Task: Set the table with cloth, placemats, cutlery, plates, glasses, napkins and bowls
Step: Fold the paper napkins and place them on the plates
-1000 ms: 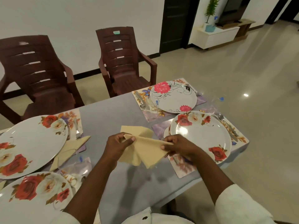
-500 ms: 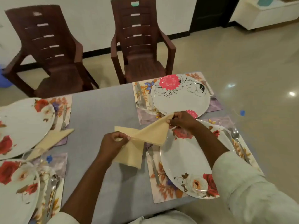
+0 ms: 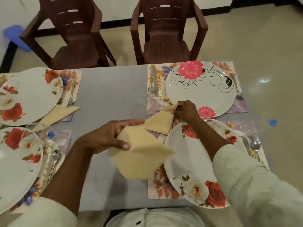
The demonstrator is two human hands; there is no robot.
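Note:
My left hand (image 3: 111,136) holds a folded yellow napkin (image 3: 141,154) above the grey tablecloth (image 3: 108,89), thumb under it and fingers over its top. My right hand (image 3: 186,110) pinches the tip of a second yellow napkin (image 3: 159,122), which lies between the far right plate (image 3: 201,89) with pink flowers and the near right plate (image 3: 196,166) with red roses. Both right plates sit on floral placemats (image 3: 157,190). A third napkin (image 3: 57,115) lies by the far left plate (image 3: 27,95).
Two brown plastic chairs (image 3: 165,30) stand across the table. A near left plate (image 3: 18,164) has a spoon (image 3: 55,159) beside it; a fork (image 3: 72,92) lies by the far left plate. A spoon (image 3: 255,146) lies right of the near right plate. A clear glass (image 3: 155,90) stands beside the pink-flower plate.
The single bundle has split into two napkins: my right hand carried one towards the far right plate and laid it down, while my left hand kept the other. The view tilted downward.

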